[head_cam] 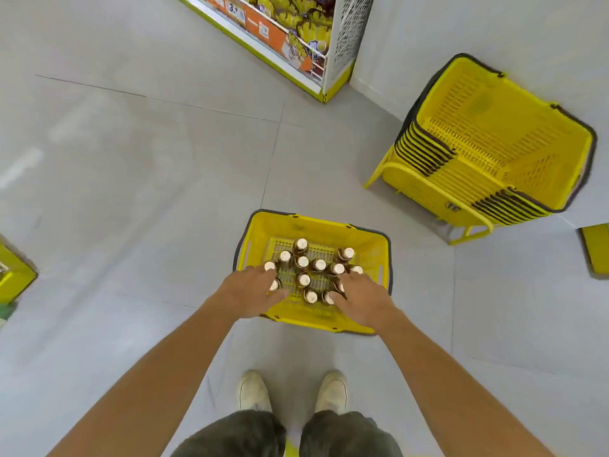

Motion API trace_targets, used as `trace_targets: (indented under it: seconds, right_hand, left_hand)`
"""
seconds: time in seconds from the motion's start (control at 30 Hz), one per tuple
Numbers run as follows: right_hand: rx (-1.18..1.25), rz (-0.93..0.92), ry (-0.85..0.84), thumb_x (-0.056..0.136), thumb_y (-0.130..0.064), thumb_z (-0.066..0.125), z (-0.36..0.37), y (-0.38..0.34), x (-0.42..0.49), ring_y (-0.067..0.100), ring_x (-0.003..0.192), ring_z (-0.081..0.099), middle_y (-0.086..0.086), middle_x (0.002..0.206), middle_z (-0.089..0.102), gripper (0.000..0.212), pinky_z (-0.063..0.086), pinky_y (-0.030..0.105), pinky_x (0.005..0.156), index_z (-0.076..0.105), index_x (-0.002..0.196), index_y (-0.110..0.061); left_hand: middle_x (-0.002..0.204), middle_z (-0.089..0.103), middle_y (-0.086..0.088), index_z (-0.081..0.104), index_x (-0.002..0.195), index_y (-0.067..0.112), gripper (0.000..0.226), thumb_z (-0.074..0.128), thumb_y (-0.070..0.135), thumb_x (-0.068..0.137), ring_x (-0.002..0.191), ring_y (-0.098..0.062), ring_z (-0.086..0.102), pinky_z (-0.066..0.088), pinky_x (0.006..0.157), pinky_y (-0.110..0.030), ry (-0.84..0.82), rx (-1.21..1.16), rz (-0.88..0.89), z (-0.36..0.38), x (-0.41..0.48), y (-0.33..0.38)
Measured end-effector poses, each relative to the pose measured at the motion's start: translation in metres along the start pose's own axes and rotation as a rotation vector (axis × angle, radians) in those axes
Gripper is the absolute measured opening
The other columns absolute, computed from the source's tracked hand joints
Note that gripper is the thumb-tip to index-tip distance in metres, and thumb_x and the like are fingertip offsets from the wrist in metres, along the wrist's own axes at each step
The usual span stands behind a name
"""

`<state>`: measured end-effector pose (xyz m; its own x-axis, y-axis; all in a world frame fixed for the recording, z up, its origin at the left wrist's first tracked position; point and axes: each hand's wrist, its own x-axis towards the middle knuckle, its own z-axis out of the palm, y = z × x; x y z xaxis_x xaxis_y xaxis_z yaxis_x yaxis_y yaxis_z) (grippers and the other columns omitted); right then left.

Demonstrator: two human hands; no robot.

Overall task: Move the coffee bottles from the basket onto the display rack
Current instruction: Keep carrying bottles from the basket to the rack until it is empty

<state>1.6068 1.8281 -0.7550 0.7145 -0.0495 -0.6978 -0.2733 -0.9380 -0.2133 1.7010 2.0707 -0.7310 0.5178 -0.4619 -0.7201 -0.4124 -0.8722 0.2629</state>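
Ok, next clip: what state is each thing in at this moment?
basket: upright on the floor, holding bottles.
coffee bottles: upright, capped, in the basket.
left hand: down at the bottles, grip unclear.
right hand: down at the bottles, grip unclear.
stacked baskets: nested, top one empty.
shelf unit: stocked.

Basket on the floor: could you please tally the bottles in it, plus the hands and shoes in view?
coffee bottles in the basket: 13, one partly hidden by the right hand
hands: 2, counting the left hand
shoes: 2
Total: 17
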Motion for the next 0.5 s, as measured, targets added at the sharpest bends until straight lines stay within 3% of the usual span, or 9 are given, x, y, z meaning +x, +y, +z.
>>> trace_targets:
  seconds: [0.17,0.37,0.5]
  right_hand:
    - [-0.018,-0.066,0.098,0.104,-0.050,0.044,0.068,0.018,0.127,0.033,0.125,0.055,0.011,0.132,0.058,0.048,0.049,0.043,0.089,0.053,0.133,-0.014]
    - [0.040,-0.132,0.237,0.104,-0.051,0.044,0.109,0.026,0.244,0.037,0.131,0.053,0.015,0.141,0.058,0.055,0.049,0.047,0.101,0.050,0.142,-0.012]
    - [0.083,-0.209,0.299,0.102,-0.054,0.046,0.128,0.016,0.287,0.036,0.126,0.057,0.013,0.136,0.062,0.055,0.050,0.048,0.098,0.054,0.138,-0.013]
  left_hand:
    - [0.127,0.063,-0.013,0.058,0.129,0.013,0.056,0.044,0.060,0.101,0.124,-0.033,0.057,0.050,0.097,-0.046,0.124,-0.033,0.014,0.057,0.123,-0.034]
    - [0.142,0.057,-0.012,0.048,0.147,0.013,0.065,0.053,0.057,0.099,0.136,-0.034,0.051,0.047,0.105,-0.047,0.228,-0.046,0.020,0.111,0.239,-0.065]
    - [0.128,0.068,-0.012,0.061,0.131,0.011,0.056,0.072,0.047,0.090,0.121,-0.034,0.061,0.051,0.093,-0.046,0.296,-0.128,0.090,0.149,0.273,-0.084]
